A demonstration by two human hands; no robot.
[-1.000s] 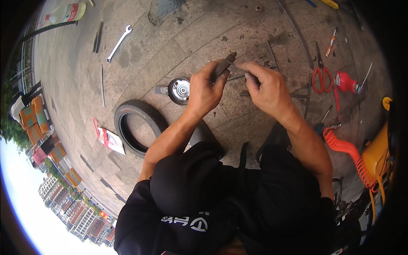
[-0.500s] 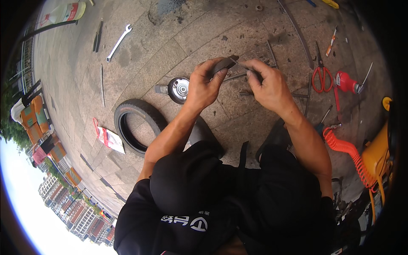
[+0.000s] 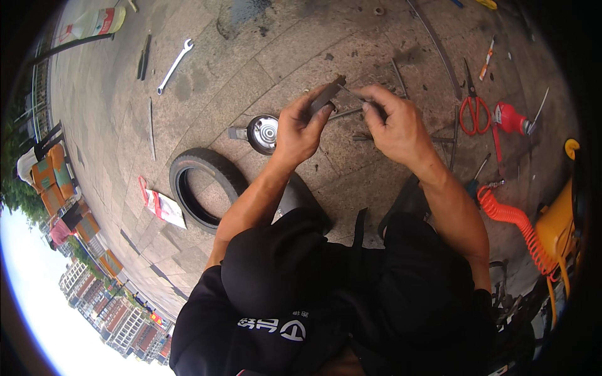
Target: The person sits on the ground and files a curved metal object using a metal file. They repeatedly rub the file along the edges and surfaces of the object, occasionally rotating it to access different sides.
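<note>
My left hand [image 3: 297,133] is closed around a dark, slightly curved flat piece [image 3: 327,96], holding it tilted with its brown far end up. Between the thumb and fingers of my right hand [image 3: 401,130] is a thin dark pointed tool [image 3: 348,92]; its tip meets or nearly meets the curved piece's end. Most of the tool is hidden by the fingers. Just left of my left hand, a round silver metal housing [image 3: 264,133] with a grey arm lies on the ground. A small black tire [image 3: 209,188] lies flat beside my left forearm.
A wrench [image 3: 175,67], pliers [image 3: 144,57] and a thin rod [image 3: 152,128] lie left on the paving. Dark bars [image 3: 453,135], red-handled scissors [image 3: 475,116] and a red bottle [image 3: 511,118] are right. An orange coiled hose [image 3: 514,216] runs to a yellow tank [image 3: 557,219].
The curved piece has tilted slightly in my left hand, showing more of its flat face. Both hands stay almost in place, and the view has shifted a little.
</note>
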